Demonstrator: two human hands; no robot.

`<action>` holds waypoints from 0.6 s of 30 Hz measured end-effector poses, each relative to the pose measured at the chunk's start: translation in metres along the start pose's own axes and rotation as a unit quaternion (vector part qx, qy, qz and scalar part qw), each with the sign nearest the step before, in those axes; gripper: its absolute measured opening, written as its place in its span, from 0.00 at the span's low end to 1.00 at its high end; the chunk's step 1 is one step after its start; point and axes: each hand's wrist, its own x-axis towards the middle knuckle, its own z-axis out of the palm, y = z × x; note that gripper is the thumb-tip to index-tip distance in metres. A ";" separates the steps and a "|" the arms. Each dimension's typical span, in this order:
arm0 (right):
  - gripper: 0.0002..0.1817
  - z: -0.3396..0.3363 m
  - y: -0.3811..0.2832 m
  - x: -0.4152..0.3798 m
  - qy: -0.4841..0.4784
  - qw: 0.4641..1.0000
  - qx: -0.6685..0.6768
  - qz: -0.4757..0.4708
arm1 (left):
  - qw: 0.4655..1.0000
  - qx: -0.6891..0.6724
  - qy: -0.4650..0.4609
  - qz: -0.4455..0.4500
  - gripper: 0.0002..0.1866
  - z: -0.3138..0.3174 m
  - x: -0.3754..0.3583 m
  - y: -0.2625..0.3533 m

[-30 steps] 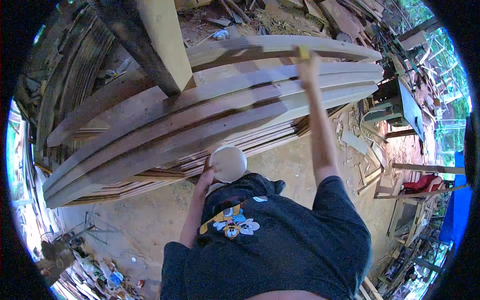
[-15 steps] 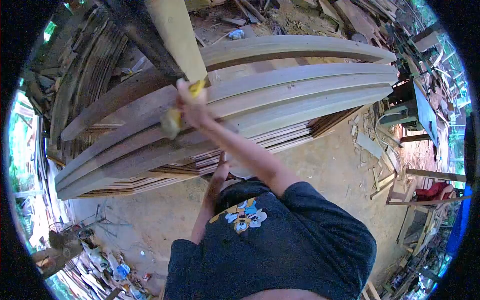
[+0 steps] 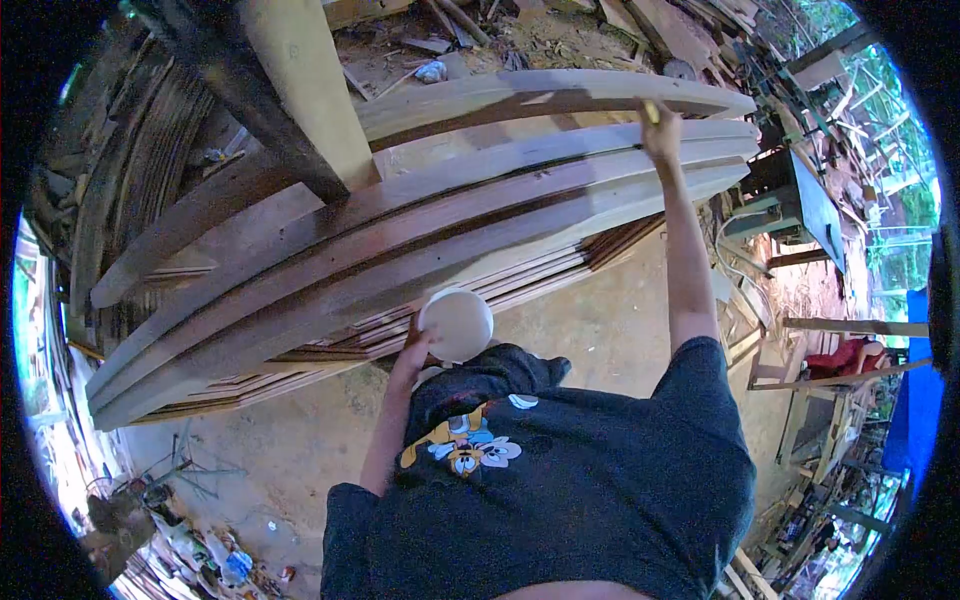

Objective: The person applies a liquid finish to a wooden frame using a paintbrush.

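Note:
My left hand [image 3: 418, 343] grips the side of a round white tub [image 3: 457, 325] in front of my body, just before the near edge of the beams. My right hand [image 3: 660, 132] is stretched far to the right, closed around a yellow-handled brush [image 3: 652, 112]; its working end is hidden by the hand. Under that hand lie long, curved wooden beams [image 3: 430, 232], side by side with gaps between them. Another curved beam [image 3: 470, 102] lies behind them.
Stacked thin boards [image 3: 550, 280] lie under the near beams. A dark post [image 3: 270, 100] and a pale plank [image 3: 310, 85] rise at the back left. On the right stands a machine with a flat metal top [image 3: 815, 205]. Wood scraps [image 3: 690, 40] litter the far ground.
My right hand has swept from the left-middle of the beams to their right end with the brush. The white tub in my left hand now shows fully. The view has shifted slightly.

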 end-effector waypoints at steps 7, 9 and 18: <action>0.16 0.099 -0.106 -0.061 -0.153 0.984 -0.070 -0.058 | 0.999 -0.030 0.027 0.024 0.26 -0.027 0.024 -0.038; 0.15 0.102 -0.185 -0.089 -0.227 0.965 0.122 -0.040 | 0.999 -0.030 0.022 0.018 0.26 -0.018 0.017 -0.025; 0.16 0.161 -0.157 -0.096 -0.082 0.842 0.508 0.160 | 1.000 -0.017 0.008 0.000 0.27 0.004 0.009 0.006</action>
